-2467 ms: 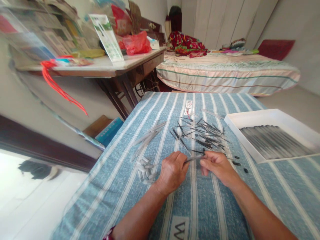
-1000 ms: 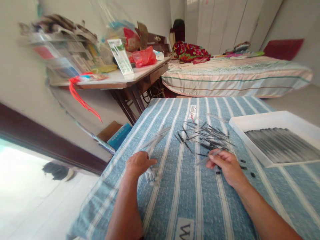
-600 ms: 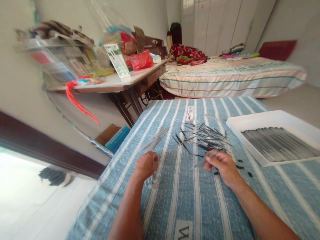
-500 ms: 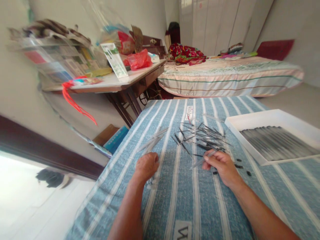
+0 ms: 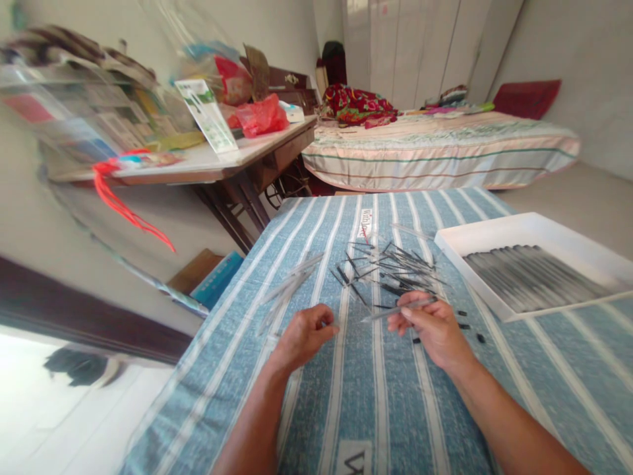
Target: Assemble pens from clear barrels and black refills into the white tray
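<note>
Your right hand (image 5: 434, 328) has the slim grey tube (image 5: 383, 314) pinched between thumb and fingers, its tip jutting out to the left, pointing across at your left hand (image 5: 305, 338)! They're apart, and those left fingers are curled; whether they grip anything, I can't tell. Dark thin rods (image 5: 408, 264) lie scattered just beyond the tube, on the striped cloth (image 5: 356, 389).

L hand (image 5: 306, 335) half-curled, R hand (image 5: 434, 328) pinched, forearms (image 5: 254, 412) angled fwd/inward
</note>
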### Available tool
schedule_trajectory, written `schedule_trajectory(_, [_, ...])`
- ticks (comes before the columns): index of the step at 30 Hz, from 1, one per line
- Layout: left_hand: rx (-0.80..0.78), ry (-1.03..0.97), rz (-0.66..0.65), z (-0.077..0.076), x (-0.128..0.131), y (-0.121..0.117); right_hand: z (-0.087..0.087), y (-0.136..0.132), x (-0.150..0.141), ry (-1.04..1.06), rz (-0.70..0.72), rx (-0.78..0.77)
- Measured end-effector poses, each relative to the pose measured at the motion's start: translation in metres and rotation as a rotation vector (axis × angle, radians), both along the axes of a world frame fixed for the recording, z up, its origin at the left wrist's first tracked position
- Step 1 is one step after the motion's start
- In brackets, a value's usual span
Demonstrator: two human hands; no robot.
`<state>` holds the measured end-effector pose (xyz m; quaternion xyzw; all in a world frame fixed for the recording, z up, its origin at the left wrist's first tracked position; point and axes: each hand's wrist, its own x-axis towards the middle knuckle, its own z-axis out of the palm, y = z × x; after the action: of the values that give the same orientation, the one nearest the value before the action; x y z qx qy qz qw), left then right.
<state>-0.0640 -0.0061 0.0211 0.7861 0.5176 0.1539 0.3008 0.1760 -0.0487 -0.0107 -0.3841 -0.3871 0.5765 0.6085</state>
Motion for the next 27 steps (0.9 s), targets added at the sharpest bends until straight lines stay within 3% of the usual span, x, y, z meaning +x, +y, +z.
schedule_trajectory(6, [-0.096,-0.195,-0.059,-0.005,0.023,-0.01,0.004,-0.001,-0.001,0.024,-0.004,0.01])
schedule_trajectory(19, [-0.176,-0.357,-0.024,-0.003,0.032,-0.015,0.003,-0.003,-0.007,-0.063,0.081,0.027])
schedule_trajectory(27, [-0.321,-0.459,-0.003,-0.007,0.037,-0.015,0.003,-0.005,-0.009,-0.017,0.083,0.01])
